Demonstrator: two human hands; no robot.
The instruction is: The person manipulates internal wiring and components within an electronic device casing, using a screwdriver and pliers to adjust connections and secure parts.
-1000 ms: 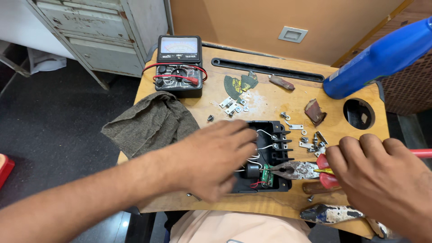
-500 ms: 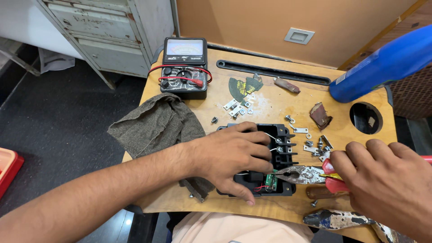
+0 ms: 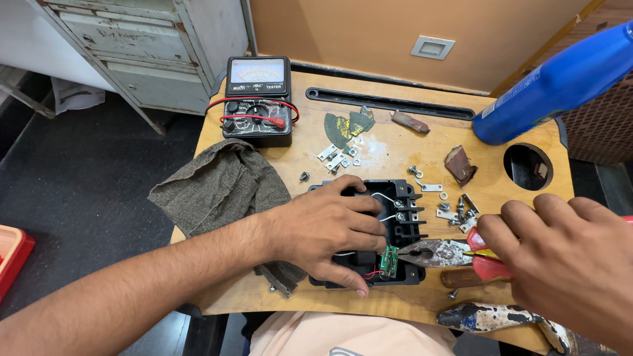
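Resting palm-down, the left hand (image 3: pixel 326 227) spreads its fingers over the open black plastic electrical housing (image 3: pixel 376 237) at the middle of the tan wooden desktop (image 3: pixel 297 290), gripping its near and far edges. The right hand (image 3: pixel 567 260) is closed around the red handles of the worn steel pliers (image 3: pixel 438 252), whose tips reach the small green circuit board (image 3: pixel 388 260) (red and white wires attached) at the housing's near right corner. Loose screws and metal brackets (image 3: pixel 455 211) lie just right of the housing. A crumpled grey-green cloth (image 3: pixel 221 188) lies to the left, below a black analogue meter (image 3: pixel 257 99).
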